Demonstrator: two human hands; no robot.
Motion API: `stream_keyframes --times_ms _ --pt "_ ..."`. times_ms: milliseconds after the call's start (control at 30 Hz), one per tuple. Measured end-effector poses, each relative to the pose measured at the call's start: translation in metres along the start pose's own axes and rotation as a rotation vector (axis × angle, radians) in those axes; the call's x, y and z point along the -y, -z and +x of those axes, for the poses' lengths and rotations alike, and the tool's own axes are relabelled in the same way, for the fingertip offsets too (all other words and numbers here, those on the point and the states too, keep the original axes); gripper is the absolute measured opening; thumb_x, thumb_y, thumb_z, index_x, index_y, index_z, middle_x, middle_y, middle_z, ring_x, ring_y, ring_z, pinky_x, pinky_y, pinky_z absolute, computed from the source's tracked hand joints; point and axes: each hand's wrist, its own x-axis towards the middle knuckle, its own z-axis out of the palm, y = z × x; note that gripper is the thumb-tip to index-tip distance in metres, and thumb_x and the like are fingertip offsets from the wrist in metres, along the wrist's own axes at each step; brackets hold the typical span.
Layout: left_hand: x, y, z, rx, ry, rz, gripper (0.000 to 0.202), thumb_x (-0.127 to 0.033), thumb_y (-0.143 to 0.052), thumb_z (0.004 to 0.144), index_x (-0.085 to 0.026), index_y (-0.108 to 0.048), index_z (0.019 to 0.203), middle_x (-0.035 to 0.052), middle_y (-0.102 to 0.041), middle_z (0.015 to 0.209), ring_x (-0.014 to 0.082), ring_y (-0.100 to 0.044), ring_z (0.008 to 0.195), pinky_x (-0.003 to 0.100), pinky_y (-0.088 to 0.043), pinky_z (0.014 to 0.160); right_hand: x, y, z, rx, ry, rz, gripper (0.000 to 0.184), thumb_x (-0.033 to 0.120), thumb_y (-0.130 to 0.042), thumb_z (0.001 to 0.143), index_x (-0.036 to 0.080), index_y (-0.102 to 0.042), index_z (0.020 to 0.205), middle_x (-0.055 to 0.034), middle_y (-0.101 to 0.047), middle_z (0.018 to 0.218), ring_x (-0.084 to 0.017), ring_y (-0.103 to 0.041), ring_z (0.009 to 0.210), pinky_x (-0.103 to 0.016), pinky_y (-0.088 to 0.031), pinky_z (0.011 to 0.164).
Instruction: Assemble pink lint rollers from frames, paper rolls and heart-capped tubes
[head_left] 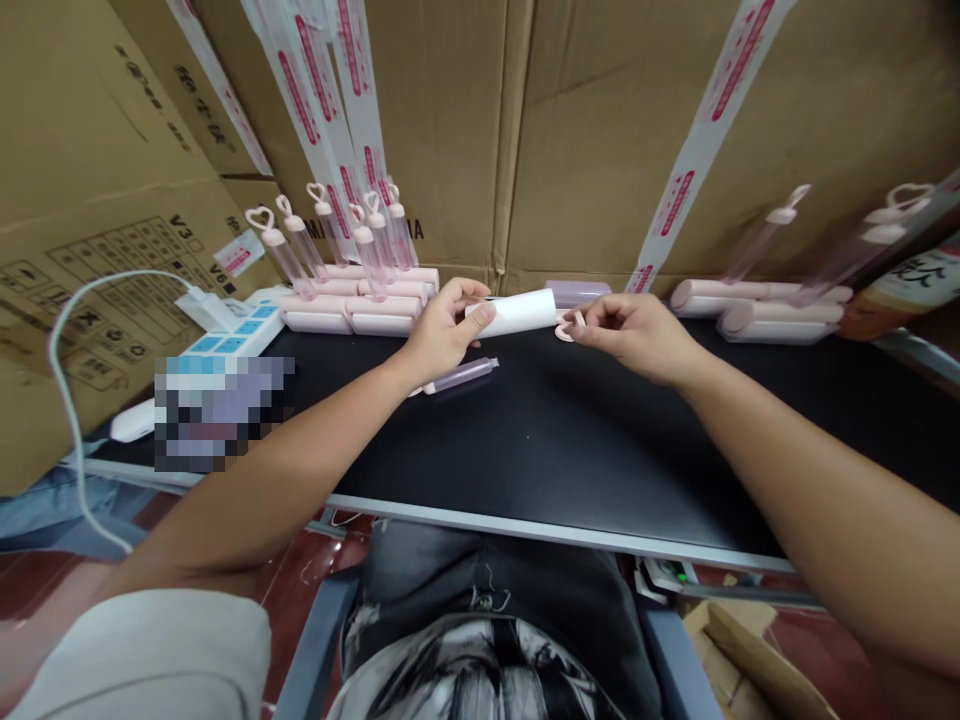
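My left hand [442,330] is closed around one end of a smooth white cylinder [522,312], held tilted slightly above the black table. At the cylinder's other end, my right hand [637,335] pinches a small pale pink loop [564,330]; whether the loop joins the cylinder I cannot tell. Below my left hand lies a clear lilac tube [465,375] with a pink cap, partly covered by my wrist. Another lilac translucent piece [577,291] rests behind the cylinder, against the cardboard.
At the back left, several clear tubes with pink heart-loop caps [371,240] stand at pink cylinders [386,308]. Similar pink cylinders [780,322] sit at the back right, beside an orange-labelled bottle [900,290]. A power strip [247,325] with a white cable lies left. Cardboard [600,150] walls the table.
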Motion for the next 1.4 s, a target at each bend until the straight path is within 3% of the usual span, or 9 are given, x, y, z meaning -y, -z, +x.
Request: stream_keyframes --times_ms 67,167,367,633,800,933,1100,1200,1400 --pt "-0.002 -0.001 -0.001 0.024 0.001 0.006 0.06 -0.067 -0.082 0.086 -0.022 -0.056 0.116 0.005 -0.067 0.105 0.0161 -0.066 0.087 0.025 -0.06 0.064 0.01 -0.008 -0.005 -0.108 0.099 0.168 0.048 0.065 -0.088 0.079 0.026 -0.062 0.072 -0.0073 -0.085 0.108 -0.032 -0.078 0.105 -0.046 -0.061 0.09" --pt "-0.005 -0.003 -0.003 0.06 -0.007 0.005 0.069 -0.076 -0.081 0.082 -0.022 -0.055 0.116 0.0057 -0.067 0.106 0.0167 -0.066 0.088 0.025 -0.06 0.064 0.022 -0.016 -0.013 -0.179 0.176 0.167 0.042 0.06 -0.091 0.081 0.026 -0.067 0.077 -0.0097 -0.084 0.125 -0.036 -0.078 0.122 -0.053 -0.059 0.104" --pt "-0.007 -0.005 -0.005 0.091 -0.045 0.013 0.073 -0.082 -0.079 0.081 -0.022 -0.056 0.115 0.0049 -0.068 0.102 0.0146 -0.065 0.082 0.023 -0.056 0.062 0.031 -0.019 -0.022 -0.211 0.215 -0.02 0.026 0.044 -0.087 0.089 0.027 -0.067 0.082 -0.0098 -0.083 0.132 -0.04 -0.072 0.137 -0.053 -0.06 0.103" --pt "-0.007 -0.004 -0.005 0.099 -0.043 -0.008 0.074 -0.081 -0.08 0.081 -0.021 -0.057 0.117 0.004 -0.066 0.099 0.0159 -0.066 0.082 0.026 -0.058 0.062 0.042 -0.015 -0.024 -0.151 0.211 -0.202 0.02 0.038 -0.077 0.094 0.029 -0.063 0.084 -0.0071 -0.083 0.134 -0.037 -0.079 0.124 -0.047 -0.06 0.094" --pt "-0.007 -0.005 -0.006 0.099 -0.056 0.017 0.071 -0.081 -0.081 0.08 -0.022 -0.058 0.112 0.0032 -0.066 0.097 0.0149 -0.064 0.08 0.024 -0.057 0.06 0.046 -0.011 -0.026 -0.051 0.21 -0.341 0.013 0.036 -0.072 0.096 0.029 -0.064 0.09 -0.0056 -0.081 0.139 -0.035 -0.079 0.118 -0.051 -0.056 0.104" --pt "-0.009 -0.006 -0.006 0.081 -0.037 -0.007 0.073 -0.083 -0.081 0.078 -0.023 -0.057 0.112 0.0029 -0.066 0.096 0.0156 -0.064 0.078 0.026 -0.057 0.059 0.043 -0.013 -0.026 -0.071 0.255 -0.251 0.016 0.037 -0.076 0.095 0.028 -0.063 0.093 -0.0081 -0.079 0.138 -0.036 -0.078 0.118 -0.053 -0.057 0.103" --pt "-0.015 -0.006 -0.005 0.059 -0.008 -0.067 0.076 -0.085 -0.081 0.077 -0.024 -0.055 0.115 0.0028 -0.069 0.095 0.016 -0.067 0.076 0.026 -0.055 0.058 0.036 -0.019 -0.028 -0.311 0.327 0.012 0.039 0.043 -0.089 0.085 0.031 -0.064 0.113 -0.012 -0.06 0.156 -0.039 -0.067 0.135 -0.052 -0.065 0.097" --pt "-0.017 -0.006 -0.005 0.036 0.004 -0.084 0.076 -0.085 -0.082 0.077 -0.024 -0.054 0.113 0.0014 -0.069 0.091 0.0154 -0.067 0.073 0.026 -0.054 0.056 0.034 -0.028 -0.031 -0.524 0.346 0.104 0.048 0.045 -0.085 0.087 0.035 -0.058 0.126 -0.0121 -0.049 0.16 -0.035 -0.068 0.126 -0.049 -0.067 0.09" --pt "-0.015 -0.01 -0.006 0.011 0.023 -0.064 0.071 -0.082 -0.082 0.08 -0.023 -0.056 0.11 0.0008 -0.069 0.09 0.0138 -0.066 0.07 0.025 -0.052 0.054 0.032 -0.044 -0.027 -0.237 0.204 0.191 0.046 0.06 -0.079 0.092 0.033 -0.058 0.122 -0.0084 -0.066 0.134 -0.026 -0.072 0.107 -0.043 -0.066 0.094"
